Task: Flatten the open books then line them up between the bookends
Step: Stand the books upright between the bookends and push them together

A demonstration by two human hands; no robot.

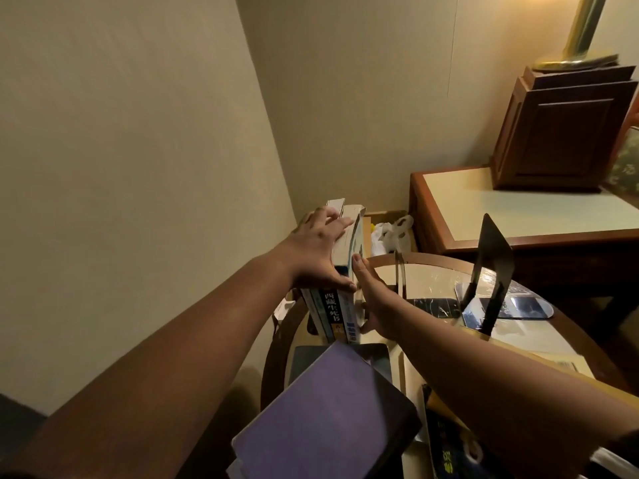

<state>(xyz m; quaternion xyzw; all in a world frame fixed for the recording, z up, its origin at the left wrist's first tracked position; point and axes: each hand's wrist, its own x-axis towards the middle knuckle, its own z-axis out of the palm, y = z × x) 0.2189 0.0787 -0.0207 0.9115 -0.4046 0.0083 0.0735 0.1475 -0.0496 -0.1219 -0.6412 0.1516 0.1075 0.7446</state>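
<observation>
Several books (340,314) stand upright, spines toward me, at the left edge of a round glass table (434,276). My left hand (316,254) lies over their tops with straight fingers, the thumb across the spines. My right hand (371,299) presses flat against the right side of the row. A thin bookend (400,274), seen edge-on, stands just right of my right hand. A black metal bookend (491,267) stands further right. A purple book (328,409) lies closed at the near edge.
A dark book with yellow lettering (449,451) and yellow papers (553,366) lie at the near right. Behind the table stands a wooden side table (484,205) carrying a brown box (560,133) and a brass lamp base (581,36). A white plastic bag (390,233) sits in the corner.
</observation>
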